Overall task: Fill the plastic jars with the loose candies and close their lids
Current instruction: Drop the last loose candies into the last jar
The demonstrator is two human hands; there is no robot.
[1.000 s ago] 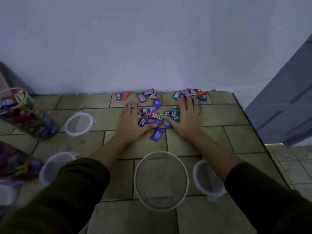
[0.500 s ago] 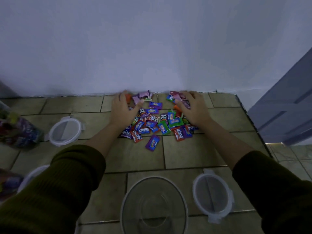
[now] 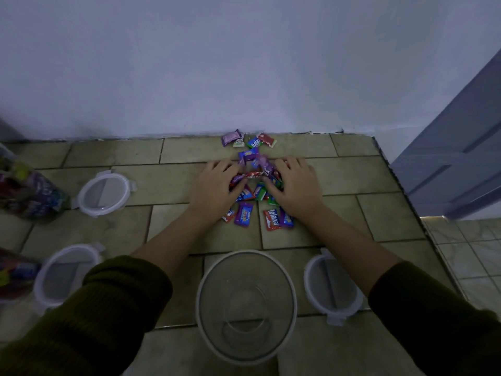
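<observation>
On the tiled surface, towards the middle of its back edge by the wall, the left hand and right hand cup a heap of loose candies between them, fingers curled inward and gripping the pile from both sides. A red wrapper lying just nearer than the hands reads "relaxa". A blue wrapper right at the back edge shows "Rela", with the rest of the word hidden. The print on the purple candy is too small to read. An open clear jar stands empty at the middle of the near edge. Three white-rimmed lids with clip tabs lie flat: one to its right, one at the near left, and one farther back on the left. A filled jar lies on its side at the left edge.
</observation>
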